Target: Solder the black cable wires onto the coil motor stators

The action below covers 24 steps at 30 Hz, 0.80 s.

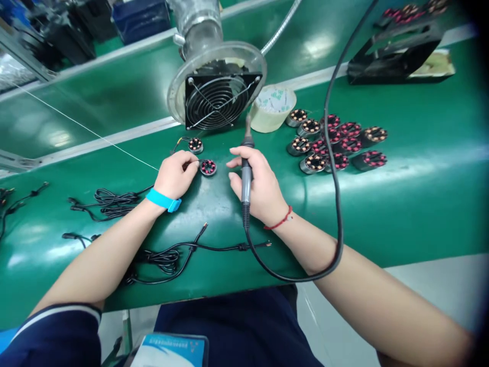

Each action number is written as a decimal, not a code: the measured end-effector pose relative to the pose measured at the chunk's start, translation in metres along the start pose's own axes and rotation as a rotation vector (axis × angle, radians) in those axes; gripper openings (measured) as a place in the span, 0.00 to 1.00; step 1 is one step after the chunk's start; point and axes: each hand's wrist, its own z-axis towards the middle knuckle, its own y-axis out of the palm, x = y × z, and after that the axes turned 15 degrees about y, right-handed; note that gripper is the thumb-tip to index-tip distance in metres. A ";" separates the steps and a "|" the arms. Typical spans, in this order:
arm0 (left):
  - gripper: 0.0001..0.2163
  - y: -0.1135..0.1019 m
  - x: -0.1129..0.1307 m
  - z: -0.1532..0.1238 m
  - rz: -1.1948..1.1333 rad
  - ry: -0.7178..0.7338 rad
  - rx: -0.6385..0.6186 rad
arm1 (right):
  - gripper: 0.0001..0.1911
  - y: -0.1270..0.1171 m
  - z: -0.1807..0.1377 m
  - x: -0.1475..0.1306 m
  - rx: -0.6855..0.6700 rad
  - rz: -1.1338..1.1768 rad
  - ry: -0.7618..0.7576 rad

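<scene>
My left hand [173, 175], with a blue wrist strap, is closed in a pinch, its fingertips at the left edge of a small motor stator [208, 167] with red windings. A thin, taut solder wire [99, 135] runs from the upper left into this hand; the pinch itself is partly hidden. Just behind lies a copper-wound stator [195, 145] with a yellow and black lead. In my right hand [262, 186] a soldering iron [246, 183] is held loosely, tip pointing away from me, apart from the stators. Its black cord [336, 193] loops over my right forearm.
A fume extractor fan [217, 102] hangs over the green bench, beside a roll of tape [273, 107]. Several more stators [332, 140] stand grouped at right, before a black holder [397, 58]. Coiled black cables [114, 199] and a second cable bundle [164, 261] lie at left and front.
</scene>
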 end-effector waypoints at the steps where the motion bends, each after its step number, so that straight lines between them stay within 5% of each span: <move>1: 0.07 -0.001 -0.005 0.001 0.037 -0.029 0.053 | 0.23 -0.003 0.000 0.001 0.010 0.005 0.014; 4: 0.14 -0.004 -0.010 0.004 0.093 -0.068 0.137 | 0.22 -0.010 0.000 0.002 0.029 0.010 0.049; 11: 0.30 -0.003 0.010 0.015 0.302 -0.122 -0.204 | 0.22 -0.023 0.022 0.013 0.140 -0.054 -0.075; 15: 0.27 -0.005 0.012 0.023 0.367 -0.122 -0.272 | 0.23 -0.029 0.031 0.018 -0.035 0.079 0.195; 20: 0.24 -0.030 -0.020 0.029 0.357 -0.183 -0.244 | 0.20 -0.033 0.018 0.003 -0.014 0.100 0.147; 24: 0.24 -0.062 -0.062 0.061 0.367 -0.286 -0.121 | 0.17 -0.032 0.014 -0.003 0.036 -0.024 -0.011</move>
